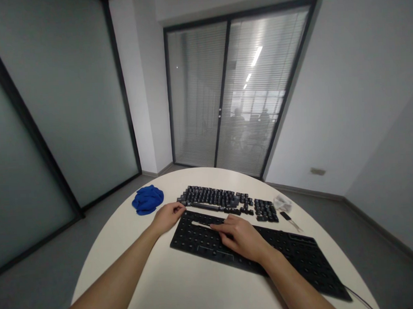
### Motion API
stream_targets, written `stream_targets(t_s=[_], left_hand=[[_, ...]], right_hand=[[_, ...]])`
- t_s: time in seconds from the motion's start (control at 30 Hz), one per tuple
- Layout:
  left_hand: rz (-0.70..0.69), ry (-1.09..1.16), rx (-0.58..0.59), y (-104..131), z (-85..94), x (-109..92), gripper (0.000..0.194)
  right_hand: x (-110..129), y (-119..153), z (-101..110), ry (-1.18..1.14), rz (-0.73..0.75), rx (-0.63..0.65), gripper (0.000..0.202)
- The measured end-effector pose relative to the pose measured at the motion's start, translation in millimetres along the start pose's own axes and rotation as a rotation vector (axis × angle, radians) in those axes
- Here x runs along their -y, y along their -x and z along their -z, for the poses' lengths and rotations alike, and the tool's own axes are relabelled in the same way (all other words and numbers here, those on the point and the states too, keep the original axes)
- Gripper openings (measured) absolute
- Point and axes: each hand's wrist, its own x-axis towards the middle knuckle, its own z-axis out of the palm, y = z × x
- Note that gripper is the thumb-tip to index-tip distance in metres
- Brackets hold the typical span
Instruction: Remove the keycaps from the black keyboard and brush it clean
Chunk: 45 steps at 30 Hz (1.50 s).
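Observation:
A black keyboard base (207,246) with its keycaps off lies slanted across the table. My right hand (243,238) is closed over it, holding a thin stick with a white tip that looks like a cotton swab (199,224). The tip points left, over the upper left part of the base. My left hand (168,217) is curled closed at the base's far left corner; whether it pinches the edge or something small is hidden. Just beyond the base, removed black keycaps (208,197) sit in rows, with the long spacebar (205,206) in front.
A crumpled blue cloth (148,199) lies at the left of the round cream table (165,286). To the right are number-pad keycaps (265,210), a clear plastic bag (282,203) and a small black-ended tool (286,216). A cable (359,298) leaves the keyboard's right end.

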Motion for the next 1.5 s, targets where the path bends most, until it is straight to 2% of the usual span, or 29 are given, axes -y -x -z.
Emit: stream_targets(t_s=[0.17, 0.67, 0.87, 1.1, 1.2, 1.37, 1.5], left_hand=[[-0.002, 0.001, 0.004, -0.2, -0.6, 1.6, 0.031], [-0.011, 0.001, 0.008, 0.9, 1.1, -1.7, 0.031], [-0.004, 0.002, 0.004, 0.8, 0.1, 0.3, 0.032], [-0.005, 0.008, 0.003, 0.6, 0.3, -0.7, 0.034], [-0.005, 0.010, 0.001, 0.3, 0.6, -1.1, 0.033], [0.001, 0.013, -0.003, -0.2, -0.2, -0.8, 0.033], [0.008, 0.013, -0.004, -0.4, -1.1, -1.0, 0.034]], right_hand=[[-2.0, -0.5, -3.7, -0.004, -0.095, -0.049, 0.032], [-2.4, 0.6, -3.0, 0.015, -0.172, -0.044, 0.033], [-3.2, 0.2, -4.5, 0.008, -0.195, -0.088, 0.034], [-1.9, 0.9, -3.8, -0.040, -0.125, -0.079, 0.033], [3.8, 0.6, -2.1, -0.096, -0.038, -0.062, 0.034], [22.0, -1.7, -0.4, -0.232, 0.149, 0.037, 0.038], [31.9, -4.0, -3.5, -0.259, 0.217, 0.068, 0.037]])
